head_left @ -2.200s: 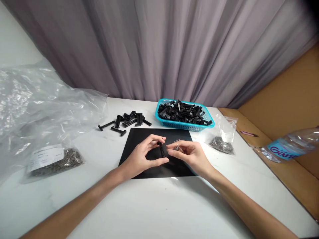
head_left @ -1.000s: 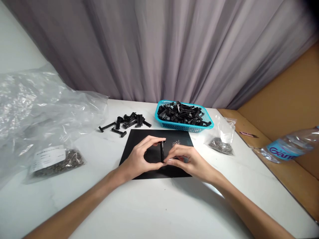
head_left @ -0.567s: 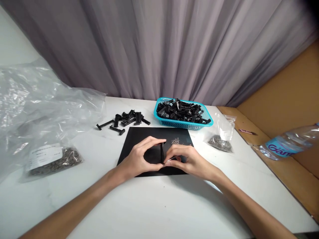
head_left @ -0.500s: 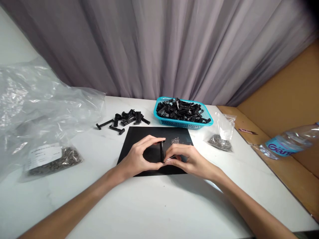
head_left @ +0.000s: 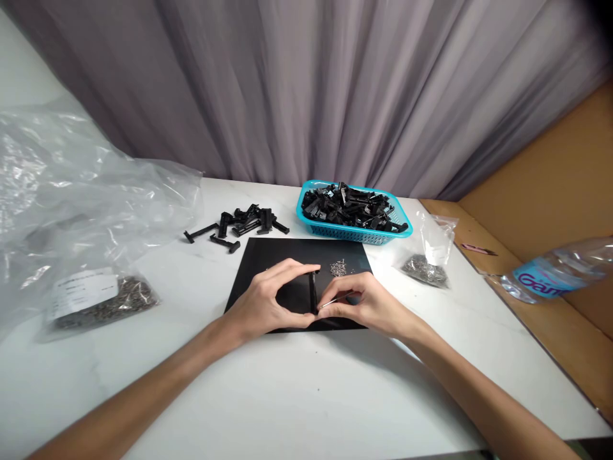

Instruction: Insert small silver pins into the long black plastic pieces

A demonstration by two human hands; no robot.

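My left hand (head_left: 265,303) pinches a slim black plastic bar (head_left: 313,292) between thumb and forefinger, holding it upright over the black mat (head_left: 258,268). My right hand (head_left: 364,305) is closed on a thin metal pin (head_left: 330,301) whose tip touches the lower end of the bar. A small heap of metal pins (head_left: 339,268) lies on the mat just beyond my fingers.
A teal basket (head_left: 352,233) of black parts stands behind the mat, with loose black parts (head_left: 242,225) to its left. Bags of metal pieces lie at left (head_left: 100,300) and right (head_left: 425,268). A big clear plastic bag (head_left: 71,191) fills the left; a water bottle (head_left: 555,271) lies right.
My hands came together and sank toward the mat; the right hand brought its pin against the bar's lower end. In the last half second they barely moved.
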